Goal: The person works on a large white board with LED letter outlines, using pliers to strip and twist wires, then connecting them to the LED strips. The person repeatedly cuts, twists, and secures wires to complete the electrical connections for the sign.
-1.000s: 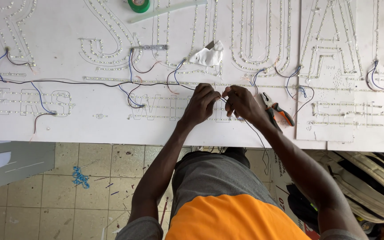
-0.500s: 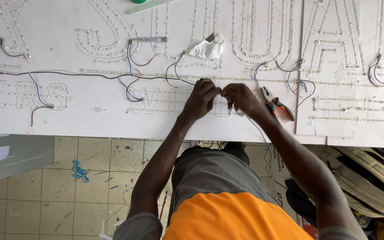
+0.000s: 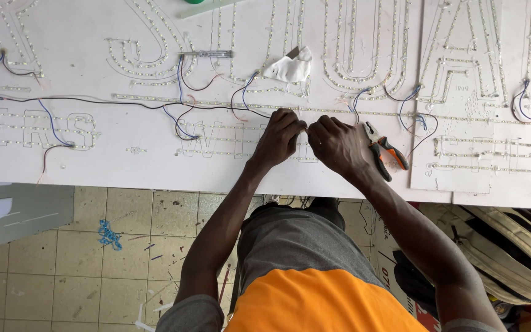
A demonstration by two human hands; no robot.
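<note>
We're at a white sign board [image 3: 155, 166] studded with LED letter outlines. Left hand [image 3: 281, 138] and right hand [image 3: 339, 142] meet mid-board, fingers pinched narrow on a thin wire [image 3: 306, 128] (barely visible). Orange-handled pliers [image 3: 385, 150] lie just beside the right hand; crumpled white cloth [image 3: 290, 66] above. Below us, worn tiled floor [image 3: 93, 246].

I have one view only, from the head camera, so nothing overlaps with a second angle. It looks steeply down over the wearer's torso, facing forward across a white sign board [image 3: 124, 166] filling the upper half. Tiled floor [image 3: 81, 258] shows below the board edge. Both hands sit near frame centre, at arm's length: left hand [image 3: 281, 138], right hand [image 3: 338, 142].
</note>
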